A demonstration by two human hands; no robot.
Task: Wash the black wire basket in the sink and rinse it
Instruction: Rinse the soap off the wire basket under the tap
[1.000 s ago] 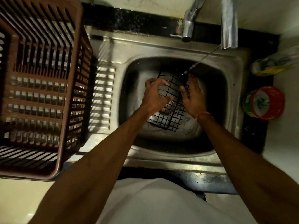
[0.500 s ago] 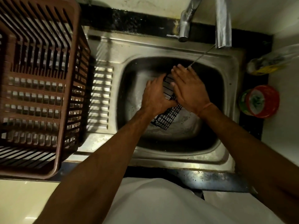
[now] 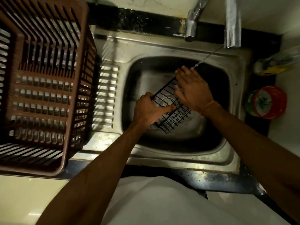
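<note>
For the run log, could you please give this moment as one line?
phase: rinsing | left hand: grips black wire basket | right hand: flat on basket | water stream: running | place: sink

A home kitchen, dimly lit. There's a steel sink (image 3: 178, 46) with a tap (image 3: 191, 28) set in a dark counter, and a brown plastic dish rack (image 3: 68, 98) beside it.

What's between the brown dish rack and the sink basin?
In the head view, only the sink's ribbed steel drainboard lies between the brown dish rack and the basin; nothing rests on it.
</note>
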